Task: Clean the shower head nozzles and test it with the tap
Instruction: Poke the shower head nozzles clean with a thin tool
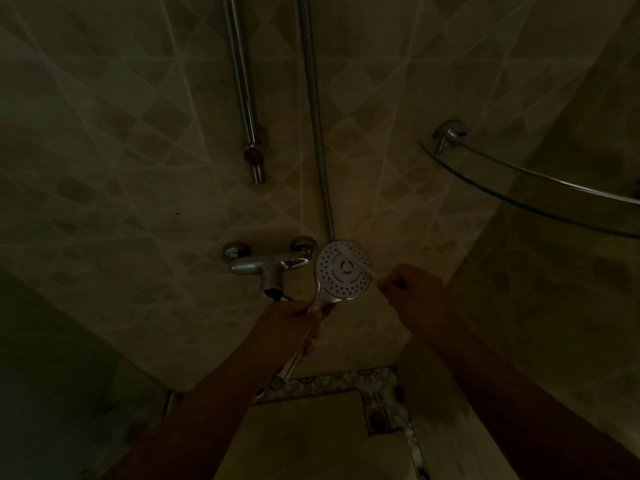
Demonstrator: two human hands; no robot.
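left hand [294,315]: i have it closed round the shower head [343,270] handle, low by the tap [268,266].
right hand [410,289]: closed on a thin stick [360,263] lying across the nozzle face, just left of it.

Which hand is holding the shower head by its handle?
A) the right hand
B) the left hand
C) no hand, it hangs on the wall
B: the left hand is closed around the handle of the shower head, while the right hand is beside its face with something thin.

Glass corner shelf [540,188], tiled wall [138,150]
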